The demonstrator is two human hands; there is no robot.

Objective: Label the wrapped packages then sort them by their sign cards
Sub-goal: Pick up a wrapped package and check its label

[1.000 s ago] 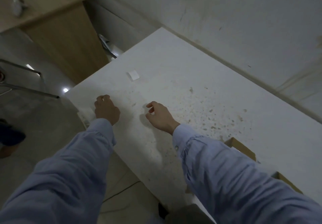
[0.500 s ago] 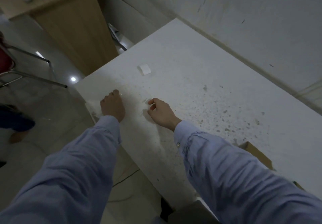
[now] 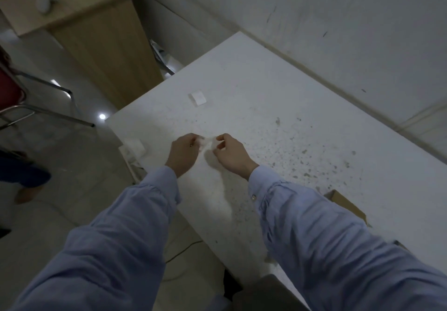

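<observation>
While a blurry white stack (image 3: 134, 148) is sitting at the left edge of the white table (image 3: 302, 107), the left hand (image 3: 182, 152) is pinching one end of a small white label (image 3: 205, 142) just above the table's near-left part. The right hand (image 3: 231, 152) is pinching the label's other end, fingers curled. A white card (image 3: 197, 97) is lying farther in on the table, and a cardboard box (image 3: 346, 204) is poking in at the table's near right edge.
</observation>
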